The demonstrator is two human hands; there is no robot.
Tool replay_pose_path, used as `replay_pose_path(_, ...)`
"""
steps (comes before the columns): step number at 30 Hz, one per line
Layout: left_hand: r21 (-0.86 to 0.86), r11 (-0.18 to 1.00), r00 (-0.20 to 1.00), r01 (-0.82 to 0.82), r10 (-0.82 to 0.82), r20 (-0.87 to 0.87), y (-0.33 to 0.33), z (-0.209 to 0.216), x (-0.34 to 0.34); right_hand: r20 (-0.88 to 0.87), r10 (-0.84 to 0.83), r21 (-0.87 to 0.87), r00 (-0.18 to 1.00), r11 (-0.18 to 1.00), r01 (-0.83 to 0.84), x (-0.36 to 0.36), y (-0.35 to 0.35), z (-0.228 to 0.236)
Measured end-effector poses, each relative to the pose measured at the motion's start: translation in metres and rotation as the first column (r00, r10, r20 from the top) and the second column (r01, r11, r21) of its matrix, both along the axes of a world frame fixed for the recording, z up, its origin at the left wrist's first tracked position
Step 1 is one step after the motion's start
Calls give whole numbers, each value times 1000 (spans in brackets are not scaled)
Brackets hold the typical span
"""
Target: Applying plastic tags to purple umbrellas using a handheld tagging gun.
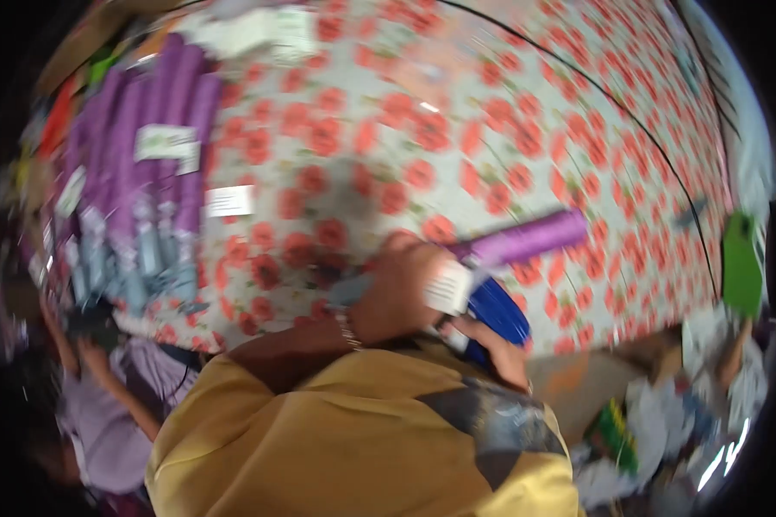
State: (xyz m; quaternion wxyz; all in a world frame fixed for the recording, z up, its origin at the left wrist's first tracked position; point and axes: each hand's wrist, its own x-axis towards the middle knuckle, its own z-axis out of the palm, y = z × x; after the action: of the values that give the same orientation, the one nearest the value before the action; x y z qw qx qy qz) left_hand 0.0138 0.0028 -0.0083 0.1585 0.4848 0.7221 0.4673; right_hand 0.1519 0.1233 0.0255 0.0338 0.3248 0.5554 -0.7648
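Your left hand [397, 293] has its grip clamped on a purple folded umbrella [526, 239] with a white tag [450, 287], above the flowered surface [509, 112]. Your right hand [496, 349] grips a blue bundle [498, 312] beneath it.

Scene is brightly and evenly lit, apparently from overhead; colours are saturated. Strong motion blur is seen across the whole frame, nothing is sharp. A soft shadow is cast on the floral cloth [491, 112] just left of frame centre. Small glare spots are seen at upper centre, and bright streaks at lower right. Heavy fisheye distortion is present: straight lines are bent toward the rim, and black vignette fills the corners. Purple rolls [159, 129] at upper left are smeared, labels unreadable.
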Motion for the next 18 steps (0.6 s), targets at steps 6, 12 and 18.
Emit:
replay_pose_path(6, 97, 992, 990, -76, 87, -113, 8, -13, 12, 204, 2, 38, 979, 999, -10, 48, 2, -43)
replay_pose_path(12, 63, 990, 986, -123, 129, -105, -3, -5, 3, 216, -81, -19, 973, 996, 87, 34, 3, 3)
replay_pose_path(18, -147, 980, 976, -134, 105, -189, -10, 8, -9, -4, -570, -15, 822, 821, 570, 115, 69, -36)
